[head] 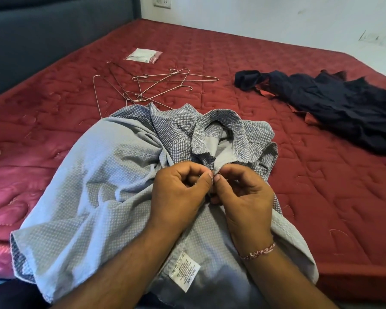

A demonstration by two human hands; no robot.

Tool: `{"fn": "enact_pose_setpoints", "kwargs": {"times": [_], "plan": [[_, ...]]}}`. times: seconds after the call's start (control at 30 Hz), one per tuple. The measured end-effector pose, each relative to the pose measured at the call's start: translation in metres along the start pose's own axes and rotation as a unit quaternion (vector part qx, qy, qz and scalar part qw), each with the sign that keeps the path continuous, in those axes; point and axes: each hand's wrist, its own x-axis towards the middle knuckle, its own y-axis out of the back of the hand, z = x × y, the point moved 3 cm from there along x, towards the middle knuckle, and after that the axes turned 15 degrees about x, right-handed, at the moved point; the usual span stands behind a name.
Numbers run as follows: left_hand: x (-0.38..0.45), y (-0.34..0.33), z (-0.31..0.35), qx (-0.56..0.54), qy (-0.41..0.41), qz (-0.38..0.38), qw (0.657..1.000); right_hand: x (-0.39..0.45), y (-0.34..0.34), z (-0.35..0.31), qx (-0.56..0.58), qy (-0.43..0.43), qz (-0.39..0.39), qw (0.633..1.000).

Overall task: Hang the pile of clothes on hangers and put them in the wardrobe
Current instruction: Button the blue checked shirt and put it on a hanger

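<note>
The care label point(184, 274) faces up near the bed's edge, so the blue shirt point(94, 186) on the mattress point(321, 197) lies inside out. Left hand point(178, 192) and right hand point(243, 195) pinch its placket below the collar point(218, 132), probably buttoning; best keep both edges aligned. Hangers point(156, 85) wait beyond.

Matt woven cloth shirt point(94, 186); thin shiny metal wire hangers point(156, 85); satiny quilted bedcover point(254, 63); matt dark cloth dress point(334, 105).

Shirt point(112, 188) lying on mattress point(321, 197) at 6 o'clock; wire hangers point(156, 85) lying beyond at 11 o'clock; packet point(144, 55) sitting behind hangers; dark garment point(343, 103) lying at 2 o'clock.
</note>
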Motion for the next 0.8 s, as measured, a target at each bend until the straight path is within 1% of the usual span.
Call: {"fn": "enact_pose_setpoints", "kwargs": {"times": [0.07,0.2,0.33,0.4,0.63,0.8], "plan": [[0.000,0.001,0.001,0.013,-0.009,0.005,1.000,0.000,0.000,0.001,-0.033,0.020,-0.007,0.999],[-0.001,-0.002,0.004,-0.005,-0.005,-0.023,1.000,-0.002,-0.001,0.003,-0.094,0.056,-0.007,0.994],[0.003,-0.004,-0.003,-0.049,0.048,-0.059,0.996,-0.002,-0.001,0.006,-0.129,0.060,-0.017,0.990],[0.003,-0.004,-0.004,-0.055,0.055,-0.069,0.995,-0.002,-0.002,0.004,-0.137,0.062,-0.020,0.988],[0.006,-0.003,-0.004,-0.099,0.085,-0.105,0.986,-0.004,-0.003,0.003,-0.079,0.008,-0.008,0.997],[0.009,-0.001,-0.006,-0.131,0.100,-0.136,0.977,-0.003,-0.001,0.000,-0.023,-0.019,-0.021,0.999]]}}
